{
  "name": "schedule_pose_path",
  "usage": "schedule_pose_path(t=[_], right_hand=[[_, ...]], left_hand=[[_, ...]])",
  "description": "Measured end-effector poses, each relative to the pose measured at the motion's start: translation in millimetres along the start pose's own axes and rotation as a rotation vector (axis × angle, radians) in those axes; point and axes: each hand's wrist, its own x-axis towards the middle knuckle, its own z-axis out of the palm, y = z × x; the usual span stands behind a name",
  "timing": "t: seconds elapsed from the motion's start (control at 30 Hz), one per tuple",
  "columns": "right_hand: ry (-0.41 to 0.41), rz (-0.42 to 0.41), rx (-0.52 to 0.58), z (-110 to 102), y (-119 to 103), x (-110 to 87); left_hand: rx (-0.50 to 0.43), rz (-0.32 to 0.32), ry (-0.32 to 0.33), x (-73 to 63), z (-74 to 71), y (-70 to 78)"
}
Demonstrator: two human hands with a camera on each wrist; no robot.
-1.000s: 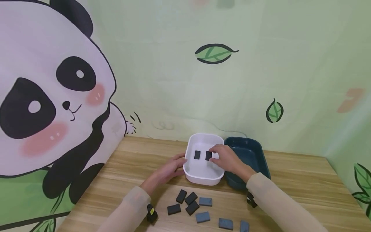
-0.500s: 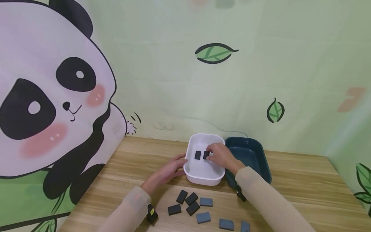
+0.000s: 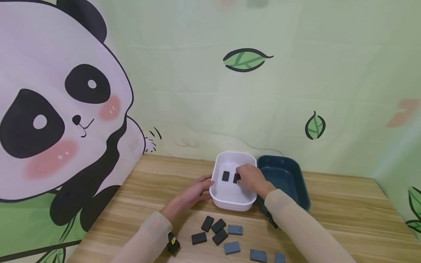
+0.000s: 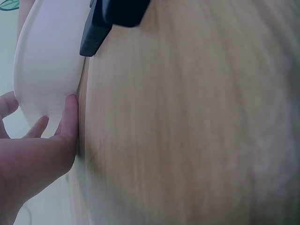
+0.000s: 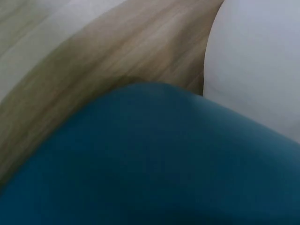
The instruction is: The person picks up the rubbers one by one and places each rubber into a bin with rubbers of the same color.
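My left hand (image 3: pixel 194 190) rests against the left side of a white tray (image 3: pixel 232 205), thumb at the rim; in the left wrist view its extended fingers (image 4: pixel 70 115) touch the outer wall. Inside that tray lies one small black rectangular block (image 3: pixel 226 176). Just right of it, my right hand (image 3: pixel 252 178) pinches a second black block (image 3: pixel 235 178), partly covered by the fingers. A dark teal tray (image 3: pixel 304 182) adjoins on the right, under my right forearm. The right wrist view shows only tray walls and tabletop, no hand.
In front of the white tray, several black blocks (image 3: pixel 198 238) lie loose on the wooden table (image 3: pixel 342 215). Several blue-grey blocks (image 3: pixel 232 247) are spread beside them, toward the right. Behind the trays stands a printed wall cloth (image 3: pixel 184 91).
My right hand has shifted its block slightly left, toward the other block, and its fingers now look more curled over it. The left hand has stayed at the tray's side.
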Motion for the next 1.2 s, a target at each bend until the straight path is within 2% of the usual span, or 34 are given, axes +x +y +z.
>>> schedule_pose_path(t=[0.17, 0.37, 0.57, 0.77, 0.93, 1.03, 1.2], right_hand=[[-0.024, -0.008, -0.025, -0.2, -1.4, -0.2], [-0.102, -0.016, -0.03, -11.6, -3.9, -4.1], [-0.073, -0.076, 0.033, -34.7, -14.3, -17.5], [0.001, -0.178, 0.102, -54.7, -30.3, -47.4], [0.039, -0.345, 0.118, -63.6, -50.2, -85.6], [0.034, -0.429, 0.145, -62.7, -61.7, -107.5], [-0.013, -0.462, 0.193, -52.6, -70.8, -134.3]], left_hand=[[0.001, 0.002, -0.004, 0.9, -1.2, -1.2], [-0.002, 0.01, -0.011, 3.8, 0.9, -0.9], [0.001, 0.007, -0.006, 4.3, -0.2, 0.4], [-0.006, -0.002, -0.005, 5.2, 1.0, -1.8], [-0.005, 0.009, -0.005, 6.8, 0.0, -4.2], [0.001, 0.012, -0.002, 5.9, -1.5, -4.8], [0.002, 0.016, -0.01, 4.8, -1.7, -3.6]])
